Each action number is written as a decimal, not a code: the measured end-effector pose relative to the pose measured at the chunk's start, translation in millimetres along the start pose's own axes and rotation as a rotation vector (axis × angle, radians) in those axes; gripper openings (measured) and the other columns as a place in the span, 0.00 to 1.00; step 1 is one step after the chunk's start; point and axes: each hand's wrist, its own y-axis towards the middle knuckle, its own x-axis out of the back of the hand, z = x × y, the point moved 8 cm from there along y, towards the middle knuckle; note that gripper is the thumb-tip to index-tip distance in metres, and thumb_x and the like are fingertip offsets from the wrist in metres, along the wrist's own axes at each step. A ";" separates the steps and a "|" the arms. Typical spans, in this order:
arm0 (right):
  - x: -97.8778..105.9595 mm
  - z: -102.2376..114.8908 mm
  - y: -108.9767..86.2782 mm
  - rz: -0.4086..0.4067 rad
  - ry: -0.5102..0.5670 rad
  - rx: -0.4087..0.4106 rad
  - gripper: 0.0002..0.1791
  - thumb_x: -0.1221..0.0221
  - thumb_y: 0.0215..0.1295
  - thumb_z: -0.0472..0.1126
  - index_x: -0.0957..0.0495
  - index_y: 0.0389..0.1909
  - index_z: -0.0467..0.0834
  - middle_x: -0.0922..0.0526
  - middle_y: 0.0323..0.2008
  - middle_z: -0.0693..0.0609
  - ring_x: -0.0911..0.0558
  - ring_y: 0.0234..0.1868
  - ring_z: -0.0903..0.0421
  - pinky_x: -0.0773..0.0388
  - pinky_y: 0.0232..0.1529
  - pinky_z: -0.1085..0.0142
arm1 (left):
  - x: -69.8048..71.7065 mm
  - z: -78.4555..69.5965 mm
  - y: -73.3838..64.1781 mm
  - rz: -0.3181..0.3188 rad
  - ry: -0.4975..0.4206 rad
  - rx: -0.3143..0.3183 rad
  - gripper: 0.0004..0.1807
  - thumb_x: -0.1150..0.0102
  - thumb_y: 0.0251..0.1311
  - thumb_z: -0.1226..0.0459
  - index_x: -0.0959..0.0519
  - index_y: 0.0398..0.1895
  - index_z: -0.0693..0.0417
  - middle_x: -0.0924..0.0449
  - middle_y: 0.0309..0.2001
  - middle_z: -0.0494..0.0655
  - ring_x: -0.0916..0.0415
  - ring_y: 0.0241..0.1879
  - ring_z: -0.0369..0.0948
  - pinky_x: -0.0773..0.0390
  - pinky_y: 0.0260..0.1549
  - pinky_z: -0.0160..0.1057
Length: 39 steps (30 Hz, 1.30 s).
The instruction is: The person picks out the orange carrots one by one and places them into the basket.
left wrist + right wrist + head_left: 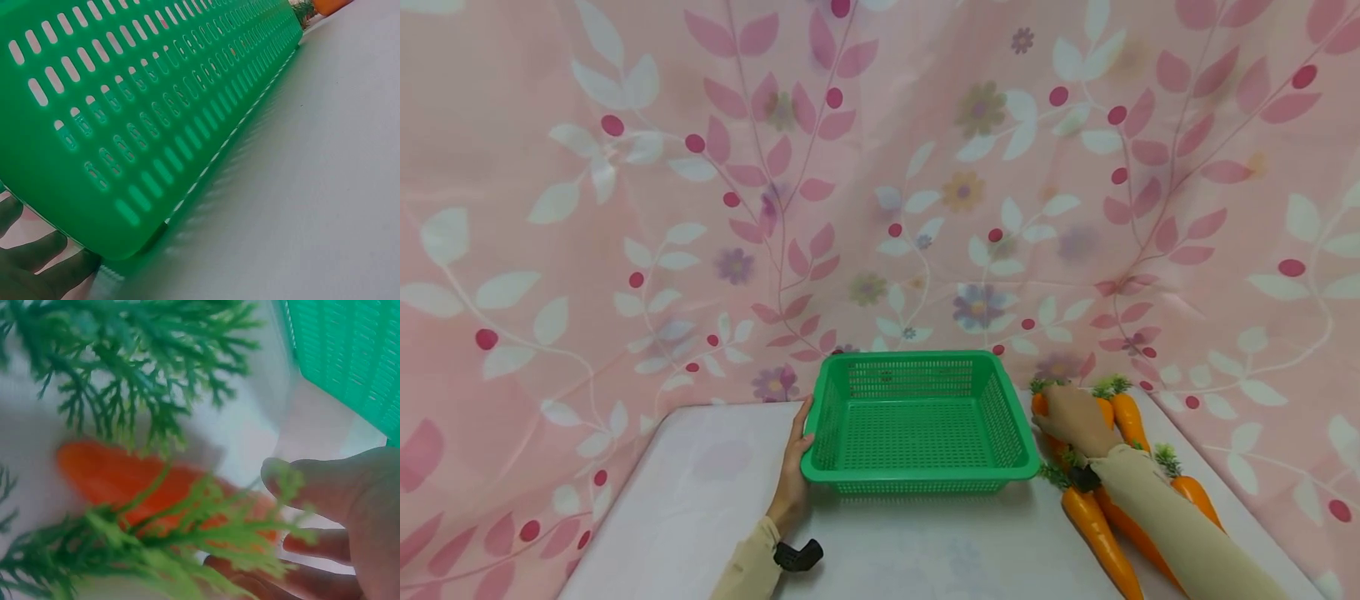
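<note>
A green plastic basket (917,477) with slotted walls sits on the table. My left hand (793,475) rests against its left side, thumb by the rim. In the left wrist view, the fingers (47,250) touch the basket's outer wall, spread apart. On the right, my right hand (1078,421) reaches down over a group of orange carrots (1093,529) with green leafy tops. In the right wrist view, its thumb and fingers lie on either side of one carrot's end (156,494), a gap showing by the thumb. Leaves (187,537) partly hide that carrot and the fingertips.
The white table (700,475) carries the basket and carrots. More carrots lie beyond and right of my right hand, one carrot (1198,500) near the right edge. A pink floral curtain (880,208) hangs behind the table and along its sides.
</note>
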 end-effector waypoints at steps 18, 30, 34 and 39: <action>-11.1 -14.9 16.1 0.168 0.158 -0.103 0.50 0.29 0.61 0.34 0.45 0.80 0.30 0.22 0.60 0.23 0.15 0.42 0.37 0.12 0.41 0.41 | -5.6 -2.4 2.7 -0.001 -0.020 -0.014 0.35 0.73 0.79 0.59 0.55 0.89 0.42 0.60 0.88 0.44 0.62 0.85 0.54 0.59 0.77 0.68; -15.4 -13.2 21.4 0.294 0.072 -0.134 0.49 0.33 0.66 0.42 0.47 0.79 0.24 0.26 0.64 0.19 0.18 0.51 0.29 0.16 0.48 0.40 | -6.3 -0.3 2.4 -0.009 0.015 -0.007 0.35 0.74 0.80 0.59 0.54 0.88 0.39 0.60 0.88 0.45 0.62 0.86 0.54 0.60 0.77 0.71; -17.8 -16.3 22.1 0.255 0.073 -0.138 0.50 0.34 0.68 0.49 0.47 0.79 0.24 0.28 0.66 0.19 0.25 0.61 0.20 0.24 0.59 0.30 | -8.3 -1.5 1.9 -0.008 0.034 -0.013 0.35 0.74 0.79 0.59 0.53 0.88 0.36 0.60 0.88 0.45 0.63 0.86 0.55 0.61 0.77 0.72; -20.6 -19.8 24.1 0.194 0.090 -0.132 0.43 0.35 0.69 0.49 0.37 0.75 0.25 0.21 0.59 0.23 0.20 0.55 0.25 0.21 0.56 0.33 | -9.3 -1.5 0.9 -0.011 0.035 -0.015 0.35 0.74 0.79 0.59 0.52 0.88 0.34 0.59 0.88 0.44 0.63 0.86 0.54 0.61 0.78 0.72</action>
